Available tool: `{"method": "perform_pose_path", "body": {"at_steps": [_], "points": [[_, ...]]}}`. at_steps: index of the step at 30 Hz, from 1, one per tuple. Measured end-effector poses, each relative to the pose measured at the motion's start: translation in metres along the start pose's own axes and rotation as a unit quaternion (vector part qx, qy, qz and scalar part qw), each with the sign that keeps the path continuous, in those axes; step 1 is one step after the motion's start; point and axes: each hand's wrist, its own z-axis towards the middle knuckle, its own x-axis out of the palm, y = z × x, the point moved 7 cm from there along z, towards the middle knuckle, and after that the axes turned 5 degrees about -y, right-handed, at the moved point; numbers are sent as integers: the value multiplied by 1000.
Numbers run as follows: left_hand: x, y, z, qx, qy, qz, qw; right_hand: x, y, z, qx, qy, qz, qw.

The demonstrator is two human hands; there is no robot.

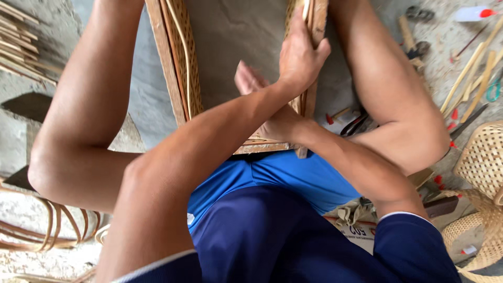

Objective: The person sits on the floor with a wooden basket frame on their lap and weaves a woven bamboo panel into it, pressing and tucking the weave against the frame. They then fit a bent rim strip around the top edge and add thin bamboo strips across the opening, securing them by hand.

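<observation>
I sit with a wooden frame between my raised knees; woven cane covers its side rails and a thin cane strand runs down the left rail. My left arm crosses over from the lower left, and my left hand grips the frame's right rail near the top. My right hand lies inside the frame just above the bottom rail. It is mostly hidden behind my left forearm, with only a few fingers showing, so what it holds is not visible.
Split bamboo strips and teal-handled scissors lie on the concrete floor at right. Woven baskets stand at lower right. Dark-handled pliers rest by my right thigh. Bent cane hoops and cane sticks lie at left.
</observation>
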Motion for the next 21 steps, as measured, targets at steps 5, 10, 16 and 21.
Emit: {"method": "perform_pose_path", "body": {"at_steps": [5,10,16,21], "points": [[6,11,-1,-10,30,-3,999,32,22,-6,42,230,161,959],[5,6,-1,-25,57,-18,998,35,-24,-10,144,200,95,964],[-123,-48,4,266,-50,534,801,52,-40,-31,193,165,88,963],[-247,10,2,132,-121,229,957,52,-37,-27,211,171,96,958]]}}
